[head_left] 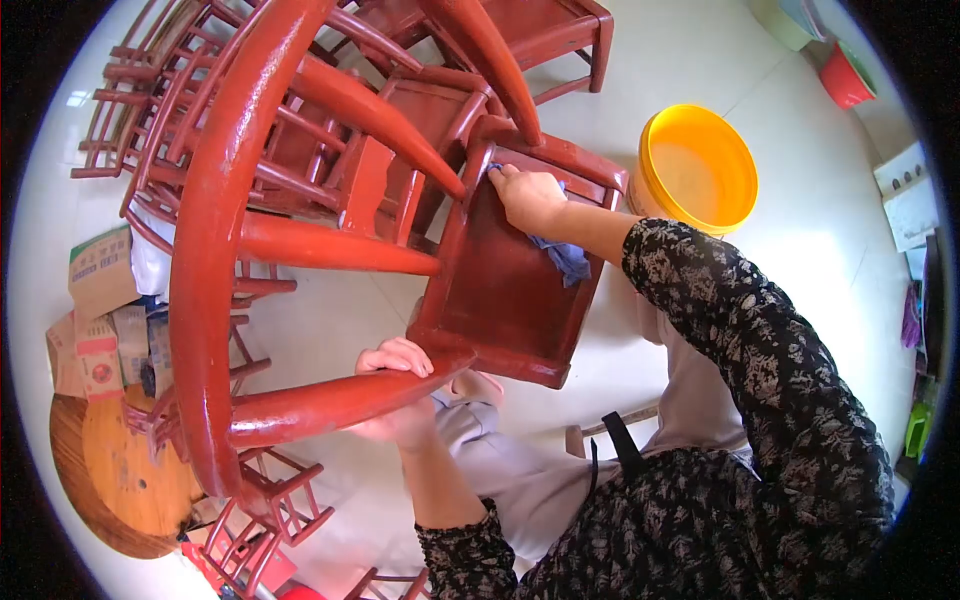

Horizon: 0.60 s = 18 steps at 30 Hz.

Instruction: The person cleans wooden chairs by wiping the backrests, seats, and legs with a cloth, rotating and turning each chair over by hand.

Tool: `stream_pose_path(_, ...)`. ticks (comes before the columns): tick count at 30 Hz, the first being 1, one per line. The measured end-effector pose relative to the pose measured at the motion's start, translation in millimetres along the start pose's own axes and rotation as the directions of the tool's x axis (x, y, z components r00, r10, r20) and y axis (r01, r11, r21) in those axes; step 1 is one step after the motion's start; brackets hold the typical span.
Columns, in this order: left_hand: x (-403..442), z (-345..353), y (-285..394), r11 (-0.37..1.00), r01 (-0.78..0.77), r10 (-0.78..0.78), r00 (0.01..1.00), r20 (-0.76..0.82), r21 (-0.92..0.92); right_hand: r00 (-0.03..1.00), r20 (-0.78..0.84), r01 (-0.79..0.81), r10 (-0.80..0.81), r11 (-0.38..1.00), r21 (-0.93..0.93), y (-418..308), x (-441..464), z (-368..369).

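A red-brown wooden chair (500, 285) stands in front of me, its tall legs or posts rising toward the camera. My left hand (395, 395) is wrapped round the nearest post (330, 405), fingers on top. On the chair's flat panel, near its far corner, my right hand (530, 197) presses a blue cloth (565, 260) against the wood. Part of the cloth hangs out below my wrist, and a bit shows at the fingertips.
A yellow bucket (700, 168) stands right of the chair. More red wooden chairs (430, 110) crowd the back and left. Cardboard (100, 270) and a round wooden board (135, 470) lie at the left. A red tub (848, 76) sits far right.
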State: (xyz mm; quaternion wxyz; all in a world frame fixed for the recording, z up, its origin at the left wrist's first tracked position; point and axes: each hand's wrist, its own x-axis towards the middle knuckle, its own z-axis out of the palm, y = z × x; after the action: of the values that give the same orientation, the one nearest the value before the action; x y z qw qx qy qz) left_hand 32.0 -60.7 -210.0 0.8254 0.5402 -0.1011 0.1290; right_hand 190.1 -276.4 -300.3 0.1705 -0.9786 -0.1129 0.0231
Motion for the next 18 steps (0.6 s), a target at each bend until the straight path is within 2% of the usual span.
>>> stream_pose_path(2, 0.7, 0.6, -0.5, 1.000, 0.008, -0.008, 1.000, 0.002, -0.009, 0.981, 0.027, 0.193, -0.191, 0.966, -0.174, 12.9, 6.2, -0.2)
stream_pose_path(3, 0.5, 1.1, -0.2, 1.000, 0.010, -0.010, 1.000, -0.013, 0.000, 0.968, -0.018, 0.240, -0.249, 0.948, -0.207, 18.2, 7.4, -4.8)
stream_pose_path(4, -0.4, 1.7, 0.3, 1.000, 0.012, -0.011, 0.999, -0.030, 0.010, 0.967, 0.006, 0.249, -0.255, 0.940, -0.234, 19.5, 3.4, -21.8)
stream_pose_path(7, 0.5, 3.8, 2.0, 0.999, 0.026, -0.024, 0.999, -0.047, 0.025, 0.981, 0.068, 0.190, -0.180, 0.961, -0.201, 22.0, 5.2, -24.5)
stream_pose_path(9, 1.3, 4.9, 1.1, 0.999, 0.018, -0.016, 0.999, -0.051, 0.030, 0.997, -0.079, 0.007, -0.003, 0.998, 0.059, 13.4, 3.2, 2.0)
stream_pose_path(10, 1.5, 5.1, 0.6, 0.999, 0.015, -0.013, 0.998, -0.055, 0.035, 0.987, -0.108, -0.096, 0.120, 0.975, 0.202, 4.4, 3.4, 12.2)
stream_pose_path(12, 1.4, 3.8, 1.7, 0.999, 0.006, -0.004, 0.999, -0.051, 0.033, 0.963, -0.115, -0.141, 0.244, 0.820, 0.555, -5.4, 10.3, 24.3)
stream_pose_path(13, 2.0, 4.0, 1.1, 0.999, 0.006, -0.005, 0.999, -0.044, 0.035, 0.961, -0.119, -0.143, 0.248, 0.820, 0.554, -10.1, 12.7, 20.8)
stream_pose_path(14, 2.8, 5.1, 0.6, 0.999, 0.008, -0.007, 0.999, -0.039, 0.032, 0.898, 0.096, -0.282, 0.429, 0.394, 0.875, -16.3, 13.9, 18.9)
stream_pose_path(15, 2.8, 6.6, 0.6, 0.999, 0.001, 0.000, 0.999, -0.035, 0.032, 0.808, 0.366, -0.334, 0.462, -0.153, 0.930, -22.1, 11.3, 13.0)
stream_pose_path(16, 3.4, 7.8, 0.9, 0.999, -0.007, 0.008, 0.999, -0.034, 0.033, 0.807, 0.366, -0.333, 0.464, -0.154, 0.930, -22.7, 9.0, 13.0)
stream_pose_path(18, 4.5, 9.0, 1.5, 0.999, 0.000, 0.001, 0.999, -0.037, 0.040, 0.868, 0.181, -0.244, 0.463, 0.079, 0.967, -24.1, 7.4, 14.8)
